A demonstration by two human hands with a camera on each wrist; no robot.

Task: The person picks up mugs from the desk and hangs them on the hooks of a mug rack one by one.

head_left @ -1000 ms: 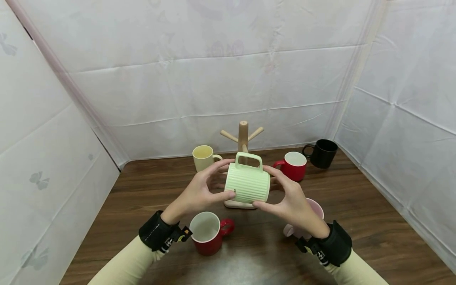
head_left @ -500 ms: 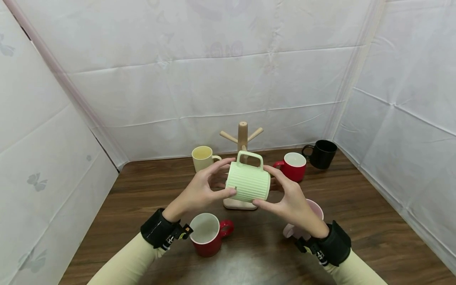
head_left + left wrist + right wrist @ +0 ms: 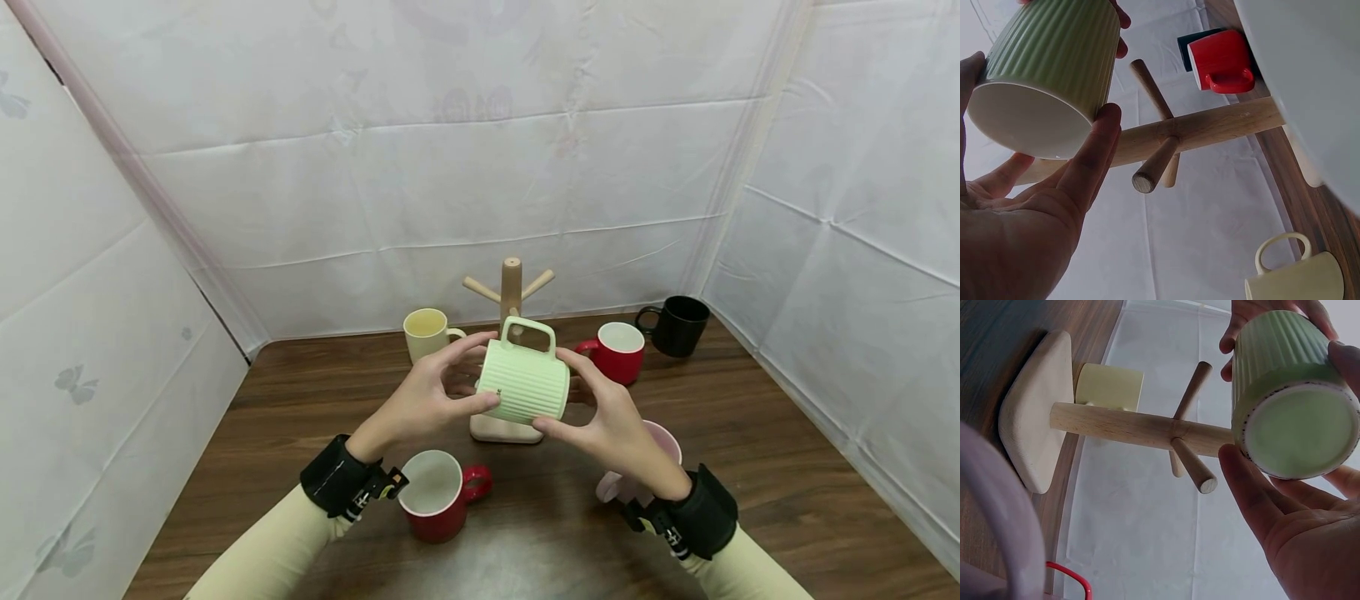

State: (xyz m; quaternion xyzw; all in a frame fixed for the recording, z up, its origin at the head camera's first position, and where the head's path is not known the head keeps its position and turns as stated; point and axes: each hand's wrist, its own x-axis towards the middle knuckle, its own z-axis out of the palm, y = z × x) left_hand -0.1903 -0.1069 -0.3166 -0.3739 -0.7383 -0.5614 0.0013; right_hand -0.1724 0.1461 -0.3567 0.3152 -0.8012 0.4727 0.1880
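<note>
A light green ribbed mug (image 3: 523, 383) is held on its side in the air, its handle pointing up. My left hand (image 3: 427, 398) grips it around the rim end, and the left wrist view looks into its white mouth (image 3: 1029, 122). At the base end my right hand (image 3: 611, 421) holds it between thumb and fingers; the right wrist view shows the unglazed ring on its bottom (image 3: 1300, 431). Just behind the mug stands a wooden mug tree (image 3: 512, 287) with bare pegs in view. The mug hides part of its post and base.
Around the tree on the wooden table (image 3: 315, 392) stand a yellow mug (image 3: 426, 335), a red mug (image 3: 619, 354) and a black mug (image 3: 681, 325). Nearer are a larger red mug (image 3: 438, 512) below my left hand and a pink mug (image 3: 663, 437) partly under my right wrist.
The green mug has tilted very slightly between my hands, and its printed mark has shifted a little. Both hands keep their hold almost in place.
</note>
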